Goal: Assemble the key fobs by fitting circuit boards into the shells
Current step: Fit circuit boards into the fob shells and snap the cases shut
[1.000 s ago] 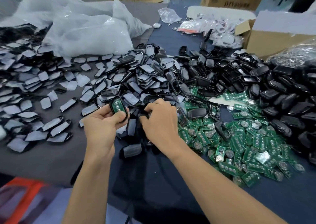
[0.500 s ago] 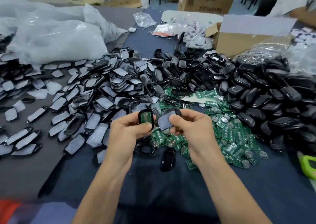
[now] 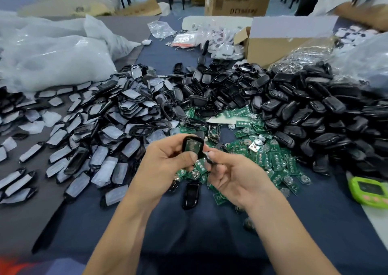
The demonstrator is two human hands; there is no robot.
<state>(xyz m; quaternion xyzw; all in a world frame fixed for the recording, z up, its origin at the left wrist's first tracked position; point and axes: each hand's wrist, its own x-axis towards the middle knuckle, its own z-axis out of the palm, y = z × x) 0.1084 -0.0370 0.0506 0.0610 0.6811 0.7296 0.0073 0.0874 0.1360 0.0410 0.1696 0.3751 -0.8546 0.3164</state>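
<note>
Head view. The left hand (image 3: 165,161) grips an open shell (image 3: 192,146) by its edges, thumb on the near side. The cavity faces the person, so the green circuit board seated inside can be checked. The right hand (image 3: 235,176) pinches a thin dark cover part (image 3: 208,159) between thumb and fingertips at the shell's 4 o'clock corner. The part is seen edge-on and is probably being lined up for closing.

Stock is sorted by type within arm's reach of the hands:
- loose circuit boards (image 3: 273,161) at 3 o'clock;
- black shells (image 3: 315,110) at 1 to 2 o'clock;
- film-covered covers (image 3: 105,125) at 9 to 11 o'clock.

One black shell (image 3: 190,192) lies alone on the cloth at 6 o'clock, just under the hands. A green device (image 3: 367,190) sits at the table edge at 4 o'clock.
</note>
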